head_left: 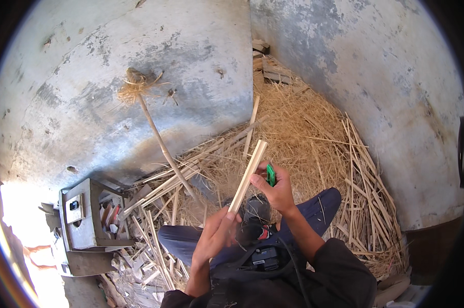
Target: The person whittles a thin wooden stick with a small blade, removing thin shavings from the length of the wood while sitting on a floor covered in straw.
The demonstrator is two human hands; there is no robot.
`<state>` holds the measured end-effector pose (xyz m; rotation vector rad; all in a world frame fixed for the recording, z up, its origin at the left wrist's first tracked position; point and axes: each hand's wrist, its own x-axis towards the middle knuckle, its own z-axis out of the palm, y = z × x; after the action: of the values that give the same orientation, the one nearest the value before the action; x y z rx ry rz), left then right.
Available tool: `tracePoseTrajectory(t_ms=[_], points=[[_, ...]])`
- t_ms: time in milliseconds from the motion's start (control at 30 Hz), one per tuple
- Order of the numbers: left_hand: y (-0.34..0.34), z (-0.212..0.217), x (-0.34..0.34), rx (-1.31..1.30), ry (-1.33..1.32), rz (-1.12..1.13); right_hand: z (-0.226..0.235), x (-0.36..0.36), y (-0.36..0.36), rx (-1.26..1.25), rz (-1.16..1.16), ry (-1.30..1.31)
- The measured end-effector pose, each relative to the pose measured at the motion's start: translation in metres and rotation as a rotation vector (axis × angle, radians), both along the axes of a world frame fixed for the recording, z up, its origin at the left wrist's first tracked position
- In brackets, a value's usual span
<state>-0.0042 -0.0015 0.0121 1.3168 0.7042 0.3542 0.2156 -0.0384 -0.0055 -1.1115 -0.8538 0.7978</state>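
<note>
My left hand (215, 236) grips the lower end of a pale split cane strip (248, 173), which rises tilted up and to the right. My right hand (274, 189) is closed on a small green-handled tool (270, 175), pressed against the strip about midway along it. Both hands sit above my knees, which are in dark blue trousers (324, 201). A black device (263, 256) hangs at my chest.
A heap of straw and cut cane strips (319, 143) covers the floor in the wall corner. A long cane with a frayed top (155, 123) leans on the grey wall. A grey box with small tools (88, 215) stands at the left.
</note>
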Motion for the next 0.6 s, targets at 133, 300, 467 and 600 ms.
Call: tracePoseTrajectory(t_ms=[133,300,467,600], points=[[0.000,-0.005,-0.002,0.007,-0.007,0.002,-0.006,0.000,0.003,-0.007,0.016,-0.055],[-0.001,-0.004,0.001,0.058,0.026,0.045,-0.010,0.008,-0.002,-0.032,0.050,-0.118],[0.000,0.001,0.004,0.021,-0.008,0.064,-0.007,0.008,-0.006,0.141,-0.002,-0.132],[0.003,0.002,0.004,0.002,-0.029,0.061,-0.009,0.015,-0.013,0.159,-0.054,-0.652]])
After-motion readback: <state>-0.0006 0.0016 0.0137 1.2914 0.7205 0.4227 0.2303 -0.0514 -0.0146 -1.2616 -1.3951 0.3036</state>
